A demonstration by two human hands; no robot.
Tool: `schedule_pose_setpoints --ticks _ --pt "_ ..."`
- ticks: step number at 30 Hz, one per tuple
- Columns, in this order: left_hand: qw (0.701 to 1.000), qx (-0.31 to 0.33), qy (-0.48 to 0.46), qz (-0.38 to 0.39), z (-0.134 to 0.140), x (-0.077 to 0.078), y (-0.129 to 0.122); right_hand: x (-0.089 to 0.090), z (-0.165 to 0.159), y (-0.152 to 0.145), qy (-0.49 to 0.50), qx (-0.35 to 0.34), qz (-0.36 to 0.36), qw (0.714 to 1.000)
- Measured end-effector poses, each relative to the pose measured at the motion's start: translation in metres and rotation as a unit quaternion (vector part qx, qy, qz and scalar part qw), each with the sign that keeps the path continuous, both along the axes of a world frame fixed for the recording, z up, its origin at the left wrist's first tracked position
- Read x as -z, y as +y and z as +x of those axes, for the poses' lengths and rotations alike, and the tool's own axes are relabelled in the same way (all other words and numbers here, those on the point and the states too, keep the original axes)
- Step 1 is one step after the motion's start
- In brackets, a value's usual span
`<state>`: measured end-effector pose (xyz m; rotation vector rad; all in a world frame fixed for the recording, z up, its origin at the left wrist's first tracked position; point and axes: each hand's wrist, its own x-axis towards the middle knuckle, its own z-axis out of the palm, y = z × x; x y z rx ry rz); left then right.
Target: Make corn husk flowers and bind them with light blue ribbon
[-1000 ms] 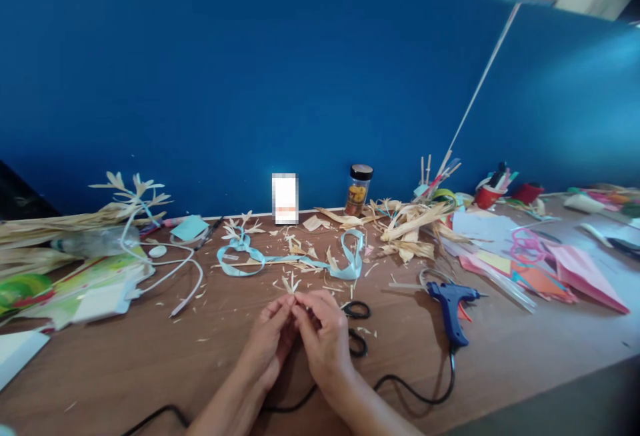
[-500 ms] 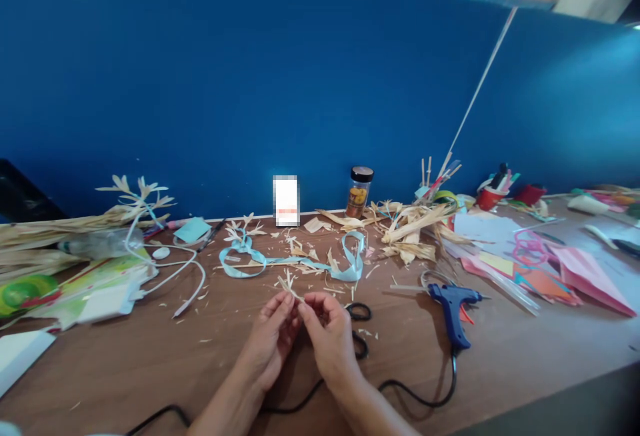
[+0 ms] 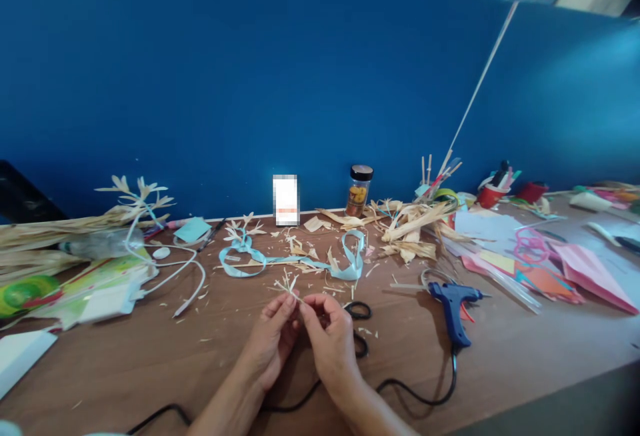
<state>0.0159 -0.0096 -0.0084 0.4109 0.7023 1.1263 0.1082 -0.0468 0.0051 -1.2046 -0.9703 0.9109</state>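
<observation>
Pinching a frayed husk tuft [image 3: 287, 283] above the surface [image 3: 200, 373], the left hand [image 3: 273, 336] steadies it; the right hand [image 3: 334, 339], fingertips now slightly farther from the left's, apparently pinches a strand at its base, suggesting finer adjustment there.

A brown tabletop [image 3: 200, 376] bears a glue gun [image 3: 454, 313], light-blue ribbon [image 3: 355, 266] and pale scraps [image 3: 297, 249].

This looks like a craft workspace. A glue gun [image 3: 454, 309], light-blue ribbon [image 3: 351, 269] and dried husk strips [image 3: 416, 225] lie on a brown table [image 3: 200, 373] against a blue partition [image 3: 300, 76].
</observation>
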Motion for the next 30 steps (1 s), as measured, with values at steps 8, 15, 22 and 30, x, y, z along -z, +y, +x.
schedule_pose_setpoints --ticks 8,15,22,30 --pt "0.999 0.022 0.006 0.031 0.0014 -0.0028 -0.0022 -0.0011 -0.0022 -0.0025 -0.006 -0.029 0.001 1.0" --pt "0.999 0.015 0.027 0.021 0.0024 -0.0024 -0.0038 0.0001 -0.0017 -0.0016 0.014 -0.021 -0.01 1.0" --pt "0.999 -0.018 0.042 -0.008 0.0026 -0.0026 -0.0028 -0.0012 -0.0014 -0.001 0.022 -0.02 -0.023 0.999" --pt "0.999 -0.014 0.032 0.004 0.0008 0.0005 -0.0014 0.004 -0.0023 0.0009 0.021 -0.029 -0.014 0.999"
